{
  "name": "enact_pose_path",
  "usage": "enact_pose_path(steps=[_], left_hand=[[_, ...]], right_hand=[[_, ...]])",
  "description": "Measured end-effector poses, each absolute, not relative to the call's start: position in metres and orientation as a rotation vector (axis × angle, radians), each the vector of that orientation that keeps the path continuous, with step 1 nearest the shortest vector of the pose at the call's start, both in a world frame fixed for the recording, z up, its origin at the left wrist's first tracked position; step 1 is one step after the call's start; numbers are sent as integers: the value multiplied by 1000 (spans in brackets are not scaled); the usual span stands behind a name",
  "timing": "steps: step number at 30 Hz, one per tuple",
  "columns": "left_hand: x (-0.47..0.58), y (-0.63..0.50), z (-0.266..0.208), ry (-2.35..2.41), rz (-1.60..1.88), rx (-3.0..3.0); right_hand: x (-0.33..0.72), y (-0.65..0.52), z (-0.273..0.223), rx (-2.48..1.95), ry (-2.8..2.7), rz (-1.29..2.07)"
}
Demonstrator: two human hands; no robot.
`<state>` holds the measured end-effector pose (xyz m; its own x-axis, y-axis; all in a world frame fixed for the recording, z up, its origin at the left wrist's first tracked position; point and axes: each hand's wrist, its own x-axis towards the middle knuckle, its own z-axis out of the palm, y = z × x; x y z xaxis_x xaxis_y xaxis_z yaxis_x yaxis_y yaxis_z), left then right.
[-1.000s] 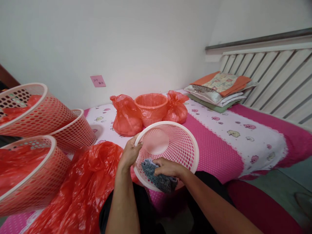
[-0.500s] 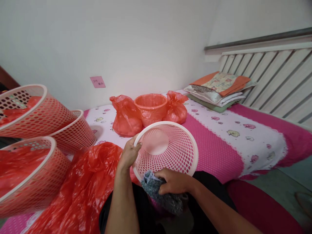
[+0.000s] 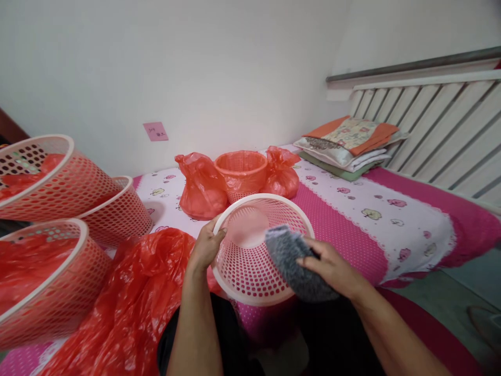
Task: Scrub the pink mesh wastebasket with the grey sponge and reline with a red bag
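Observation:
A pale pink plastic basket point(image 3: 245, 271) with a mesh wall is tilted so its round mouth faces me, just above my lap. My left hand point(image 3: 205, 244) grips the left side of its white rim, thumb inside. In my right hand point(image 3: 332, 266) is a fuzzy grey cloth point(image 3: 293, 263), pinched between thumb and fingers. The cloth covers part of the basket's right inner wall and rim; I cannot tell whether it touches them. A crumpled red plastic bag point(image 3: 136, 292) lies left of my left forearm.
Several pink baskets point(image 3: 92, 271) with red bags inside crowd the left. Against the wall stand a red-lined basket point(image 3: 241, 169) and two tied red bags point(image 3: 201, 188). Folded cushions point(image 3: 352, 138) are stacked by the white bed rail point(image 3: 438, 125). A patterned pink bedspread point(image 3: 346, 235) lies underneath.
My right hand has moved right and up with the grey cloth, from the basket's lower front rim to its right side. My left hand keeps its hold on the rim.

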<state>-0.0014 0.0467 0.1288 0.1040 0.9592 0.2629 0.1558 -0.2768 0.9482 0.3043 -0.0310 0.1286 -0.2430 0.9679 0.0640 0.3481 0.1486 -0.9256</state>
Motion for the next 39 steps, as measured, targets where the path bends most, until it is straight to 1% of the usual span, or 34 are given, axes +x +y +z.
enact_pose_path(steps=[3, 4, 6, 12, 19, 26, 29, 39], left_hand=[[-1, 47, 129, 1116, 1264, 1574], [-1, 46, 129, 1108, 1260, 1574], [-1, 46, 130, 1094, 1240, 1580], [-1, 45, 130, 1102, 1176, 1585], [-7, 42, 137, 1042, 1171, 1679], [-17, 43, 132, 1039, 1274, 1584], [-14, 45, 130, 1078, 1328, 1557], [-4, 41, 137, 1110, 1328, 1560]], right_hand=[[319, -21, 127, -1313, -1552, 641], [321, -18, 124, -1303, -1521, 553], [322, -12, 116, -1285, -1479, 512], [312, -5, 96, -1394, -1256, 834], [302, -3, 90, -1382, -1077, 773], [282, -1, 80, -1200, -657, 1053], [279, -2, 77, -1180, -647, 1072], [288, -2, 77, -1191, -684, 1063]])
